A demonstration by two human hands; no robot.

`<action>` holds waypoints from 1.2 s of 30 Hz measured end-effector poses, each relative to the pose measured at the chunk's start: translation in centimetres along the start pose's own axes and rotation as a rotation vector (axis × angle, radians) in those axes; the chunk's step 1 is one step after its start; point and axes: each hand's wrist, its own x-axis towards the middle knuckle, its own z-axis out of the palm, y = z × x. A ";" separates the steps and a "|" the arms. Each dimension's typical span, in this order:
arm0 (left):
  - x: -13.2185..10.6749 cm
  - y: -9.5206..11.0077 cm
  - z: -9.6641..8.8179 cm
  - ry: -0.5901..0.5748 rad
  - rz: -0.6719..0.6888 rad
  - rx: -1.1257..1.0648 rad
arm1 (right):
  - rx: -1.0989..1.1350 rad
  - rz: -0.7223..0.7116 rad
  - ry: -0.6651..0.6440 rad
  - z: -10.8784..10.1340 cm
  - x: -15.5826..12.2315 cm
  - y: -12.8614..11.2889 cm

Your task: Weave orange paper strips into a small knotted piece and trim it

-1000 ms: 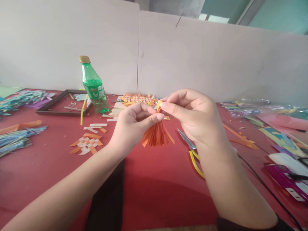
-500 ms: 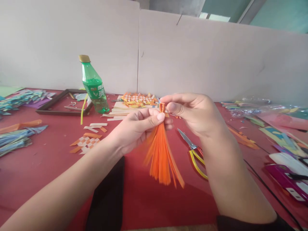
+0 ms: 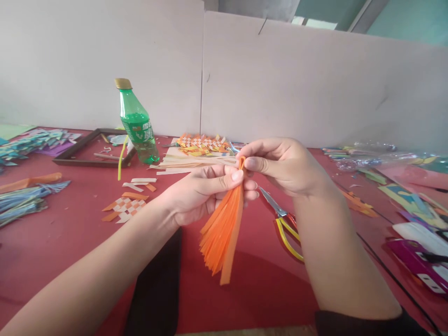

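An orange paper tassel [image 3: 224,228] hangs above the red table, its many thin strips fanning down and to the left. My left hand [image 3: 213,189] is closed round its upper part, with the thumb pressed across the front. A small loop stands up at the top of the tassel, and my right hand [image 3: 276,165] pinches it between thumb and fingers. Just below the right hand, scissors [image 3: 282,219] with yellow and red handles lie on the table. Behind the hands lie pale paper strips [image 3: 196,162].
A green bottle [image 3: 140,133] stands beside a dark frame [image 3: 84,163]. A woven orange-and-white paper piece [image 3: 128,207] lies to the left. Blue tassels [image 3: 24,200] are at the far left. A black flat object [image 3: 157,284] lies in front; a magenta device [image 3: 413,261] sits at right.
The tassel has turned, and its strips now swing to the left with one wide strip along the right edge. Both hands have shifted slightly right and keep their hold.
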 end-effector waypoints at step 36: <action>-0.6 0.5 0.4 0.049 0.076 0.555 | -0.286 0.005 0.085 0.0 0.0 -0.5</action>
